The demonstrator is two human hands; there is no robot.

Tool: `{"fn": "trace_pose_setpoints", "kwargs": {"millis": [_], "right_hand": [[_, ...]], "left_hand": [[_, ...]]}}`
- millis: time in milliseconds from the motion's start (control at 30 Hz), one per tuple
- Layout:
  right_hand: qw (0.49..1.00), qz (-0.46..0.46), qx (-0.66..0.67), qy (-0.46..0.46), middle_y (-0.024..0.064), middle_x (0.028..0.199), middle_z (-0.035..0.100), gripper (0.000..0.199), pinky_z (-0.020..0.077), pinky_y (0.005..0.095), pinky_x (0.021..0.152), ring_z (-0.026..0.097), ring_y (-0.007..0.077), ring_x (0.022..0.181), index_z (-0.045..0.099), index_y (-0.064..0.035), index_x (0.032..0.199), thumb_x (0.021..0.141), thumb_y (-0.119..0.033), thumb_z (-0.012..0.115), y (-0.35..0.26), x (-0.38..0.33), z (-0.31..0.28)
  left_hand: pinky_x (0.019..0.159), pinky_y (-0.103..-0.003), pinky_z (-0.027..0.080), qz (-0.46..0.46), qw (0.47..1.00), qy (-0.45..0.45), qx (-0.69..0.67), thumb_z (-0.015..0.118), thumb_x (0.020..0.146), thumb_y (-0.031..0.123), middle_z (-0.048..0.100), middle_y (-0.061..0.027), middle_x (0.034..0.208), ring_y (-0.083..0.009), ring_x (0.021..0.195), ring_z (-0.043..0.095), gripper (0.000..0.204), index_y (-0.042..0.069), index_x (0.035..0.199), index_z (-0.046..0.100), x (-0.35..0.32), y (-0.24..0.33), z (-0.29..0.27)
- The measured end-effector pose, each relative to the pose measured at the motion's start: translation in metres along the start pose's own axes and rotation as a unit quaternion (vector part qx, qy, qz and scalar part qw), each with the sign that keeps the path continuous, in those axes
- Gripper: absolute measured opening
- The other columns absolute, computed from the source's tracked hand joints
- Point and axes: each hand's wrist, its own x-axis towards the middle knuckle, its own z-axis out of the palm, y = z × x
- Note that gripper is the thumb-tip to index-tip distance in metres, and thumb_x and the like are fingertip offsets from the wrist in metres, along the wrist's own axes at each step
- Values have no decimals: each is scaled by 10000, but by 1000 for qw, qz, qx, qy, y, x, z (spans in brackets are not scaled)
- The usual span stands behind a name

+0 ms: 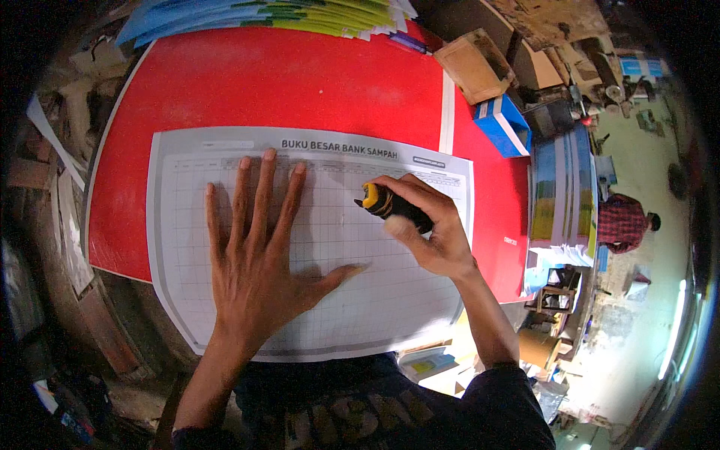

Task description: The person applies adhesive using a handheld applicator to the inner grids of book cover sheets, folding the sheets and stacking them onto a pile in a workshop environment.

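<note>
A large printed sheet (345, 300) with a grid of rows and columns lies on a red board (300, 82). My left hand (259, 259) rests flat on the sheet's left half, fingers spread and thumb stretched to the right. Over the right half, my right hand (435, 232) is closed around a short black-and-yellow hand tool (397, 208). The tool's yellow end points to the upper left. Its exact kind cannot be made out, and my fingers cover part of its body.
Stacked blue and green printed sheets (277, 19) lie beyond the board. At its right stand a brown cardboard box (474, 66), a blue-and-white box (502, 126) and a pile of printed papers (562, 202). A person in a checked shirt (624, 223) is farther right.
</note>
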Motion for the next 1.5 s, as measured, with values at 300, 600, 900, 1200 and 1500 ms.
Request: {"fn": "trace_pose_setpoints", "kwargs": {"millis": [300, 600, 900, 1200, 1500], "right_hand": [[992, -3, -90, -89, 124, 1100, 615, 498, 535, 396, 901, 639, 309, 1026, 643, -71, 1296, 837, -144, 820, -17, -1, -12], [985, -38, -90, -143, 126, 1056, 654, 445, 560, 383, 841, 682, 315, 959, 668, -69, 1200, 807, -159, 857, -12, 17, -2], [972, -123, -160, -121, 111, 970, 662, 420, 570, 379, 736, 699, 293, 827, 690, -74, 1113, 728, -138, 845, -3, 21, 2], [973, -134, -158, -100, 108, 938, 692, 348, 574, 362, 729, 710, 275, 821, 711, -54, 1012, 712, -139, 866, -6, 29, 3], [973, -148, -121, -126, 113, 843, 697, 319, 565, 345, 675, 705, 260, 747, 717, -56, 938, 668, -106, 880, 0, 38, 2]], "left_hand": [[1257, -649, 57, 21, 1000, 7, 7, 771, 654, 814, 236, -209, 1686, -407, 1578, 144, 1182, 180, 1588, 421, 0, -2, 0], [1073, -513, 425, 136, 978, 105, -119, 856, 781, 413, 586, -129, 1283, -346, 1221, 549, 577, 224, 1306, 711, 72, -45, 4], [1127, -518, 364, 132, 975, 145, -105, 901, 669, 481, 575, -78, 1285, -329, 1260, 489, 692, 237, 1293, 726, 72, -40, 15], [1102, -505, 354, 127, 969, 177, -116, 937, 624, 467, 598, -71, 1213, -266, 1246, 475, 650, 169, 1182, 787, 72, -39, 18], [1056, -492, 371, 133, 967, 190, -100, 922, 616, 496, 603, -69, 1180, -265, 1220, 492, 646, 194, 1171, 788, 73, -43, 19]]}}
